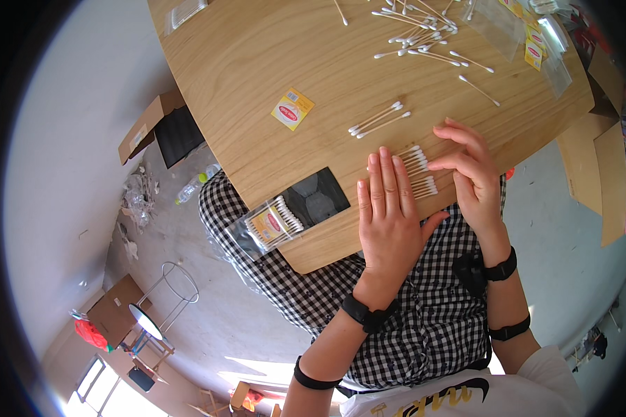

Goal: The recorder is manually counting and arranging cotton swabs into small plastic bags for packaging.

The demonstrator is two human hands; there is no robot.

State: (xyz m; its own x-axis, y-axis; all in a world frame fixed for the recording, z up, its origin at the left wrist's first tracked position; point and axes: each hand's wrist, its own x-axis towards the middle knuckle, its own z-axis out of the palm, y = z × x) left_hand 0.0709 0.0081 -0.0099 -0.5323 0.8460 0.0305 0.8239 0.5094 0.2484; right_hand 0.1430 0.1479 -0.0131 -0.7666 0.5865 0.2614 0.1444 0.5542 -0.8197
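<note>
Left hand point(388, 226) lies across swabs point(419, 165); clear bag point(243, 240) holds more.

One head-worn fisheye looked steeply down.
From above the wearer's lap point(424, 299), the left camera of the pair faced the table point(243, 115), which spread close across the upper frame; the left hand point(388, 226) and right hand point(476, 177) sat near, right of centre. The wide lens bent straight edges toward its dark rim and took in floor point(222, 323) at lower left and a farther window point(103, 389) in the lower-left corner.
</note>
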